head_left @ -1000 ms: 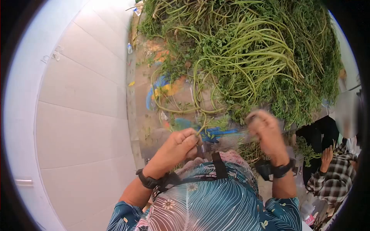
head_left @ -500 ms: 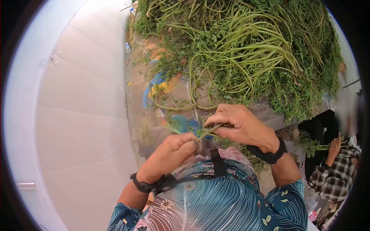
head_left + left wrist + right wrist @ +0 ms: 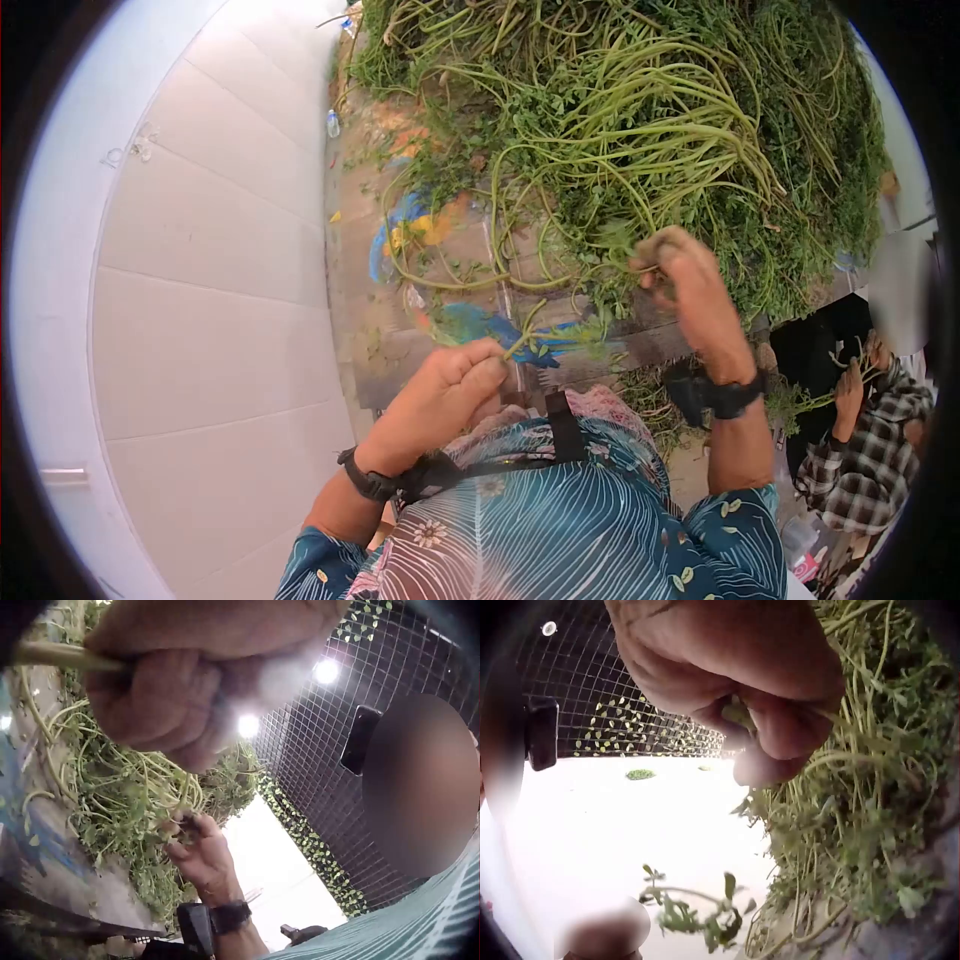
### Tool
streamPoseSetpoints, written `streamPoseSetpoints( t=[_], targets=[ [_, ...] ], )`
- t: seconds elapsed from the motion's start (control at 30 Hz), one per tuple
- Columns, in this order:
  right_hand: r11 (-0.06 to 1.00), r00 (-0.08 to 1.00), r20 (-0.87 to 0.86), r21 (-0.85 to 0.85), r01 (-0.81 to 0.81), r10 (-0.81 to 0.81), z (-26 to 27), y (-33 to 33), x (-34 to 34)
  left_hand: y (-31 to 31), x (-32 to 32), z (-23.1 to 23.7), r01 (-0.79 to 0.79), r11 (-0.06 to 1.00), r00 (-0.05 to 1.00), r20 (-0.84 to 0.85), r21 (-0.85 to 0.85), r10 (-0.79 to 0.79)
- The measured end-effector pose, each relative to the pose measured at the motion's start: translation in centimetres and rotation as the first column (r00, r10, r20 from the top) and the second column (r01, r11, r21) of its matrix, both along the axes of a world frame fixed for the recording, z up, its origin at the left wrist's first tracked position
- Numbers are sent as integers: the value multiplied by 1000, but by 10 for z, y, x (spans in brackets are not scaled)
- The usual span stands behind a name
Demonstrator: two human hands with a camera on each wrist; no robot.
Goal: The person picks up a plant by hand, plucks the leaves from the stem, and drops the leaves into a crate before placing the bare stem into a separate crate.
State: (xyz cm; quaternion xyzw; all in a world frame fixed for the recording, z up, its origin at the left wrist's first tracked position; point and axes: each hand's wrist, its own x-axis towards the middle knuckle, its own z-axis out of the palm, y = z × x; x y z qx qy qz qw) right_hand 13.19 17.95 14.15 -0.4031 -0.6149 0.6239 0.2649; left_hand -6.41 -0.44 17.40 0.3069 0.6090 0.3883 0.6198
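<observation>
My left hand (image 3: pixel 450 385), low in front of the body, grips a green stem (image 3: pixel 522 343) whose leafy end sticks out to the right over the table edge. In the left wrist view, a thick stem (image 3: pixel 67 656) comes out of that fist. Farther right, my right hand (image 3: pixel 695 290) is raised by the near edge of a big heap of leafy green stems (image 3: pixel 660 130). Its fingers are curled, and a bit of greenery (image 3: pixel 739 714) shows pinched between them in the right wrist view. Long loose stems (image 3: pixel 450 285) curve across the table left of the heap.
The paint-stained table (image 3: pixel 380 350) has blue and orange patches and scattered leaf scraps. A small bottle (image 3: pixel 333 123) stands by its left edge, near a white panelled wall (image 3: pixel 220 250). Another person in a checked shirt (image 3: pixel 865 460) handles stems at the lower right.
My right hand came in to the stem at my left hand, then drew away right and up toward the heap with a bit of greenery. My left hand has stayed nearly in place, holding its stem.
</observation>
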Motion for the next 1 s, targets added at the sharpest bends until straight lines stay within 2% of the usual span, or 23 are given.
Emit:
streamPoseSetpoints(
  t=[0.03, 0.1, 0.13, 0.17, 0.23, 0.33, 0.43, 0.53, 0.63, 0.7, 0.77, 0.83, 0.87, 0.97, 1.0],
  targets=[
    [997, 999, -18, -72, 33, -35, 5, 1, 7, -1, 1, 0, -11, 1000, 1000, 27, 15, 10],
    [999, 998, -57, -33, 20, -22, 12, -4, 12, 4, 1, -1, -19, 998, 996, 83, 61, 14],
    [1000, 997, -78, -8, 16, -17, 14, -6, 13, 6, 2, -2, -5, 998, 998, 55, 65, 1],
    [989, 998, -5, 134, -59, 60, 15, -12, 10, 6, 2, -3, 9, 998, 1000, 28, 67, -10],
    [897, 969, 172, 377, -232, 179, 9, -31, -4, 8, 5, -2, 17, 998, 1000, 9, 65, -17],
    [741, 942, 110, 590, -319, 318, -12, -47, -18, 9, 8, 3, 2, 998, 999, 33, 67, -4],
    [636, 907, 274, 648, -420, 320, -9, -46, -16, 8, 6, 2, 21, 998, 999, 40, 64, -23],
    [719, 939, 262, 606, -340, 223, -13, -51, -18, 6, 6, -7, 67, 997, 997, 28, 40, -68],
    [946, 982, 169, 297, -132, 84, -16, -45, -18, 4, 12, -11, 38, 998, 998, 57, 59, -42],
    [998, 1000, -2, 64, 10, -10, -20, -28, -4, 3, 10, -4, 25, 998, 998, 54, 51, -28],
    [978, 969, -221, -199, 66, -111, -27, -12, 11, 2, 4, -4, 17, 999, 995, 95, 33, -20],
    [896, 935, -309, -444, 18, -172, -22, -11, 23, 1, 3, -5, 19, 1000, 994, 104, 24, -21],
    [854, 929, -343, -517, -60, -142, -27, -11, 31, 2, 3, -5, 24, 999, 995, 91, 27, -26],
    [802, 908, -416, -561, -208, -56, -26, -19, 28, 5, 7, -7, 63, 997, 998, 24, 32, -64],
    [842, 913, -407, -500, -200, -25, -32, -26, 19, 6, 8, -7, 81, 996, 997, -6, 31, -81]
  ],
)
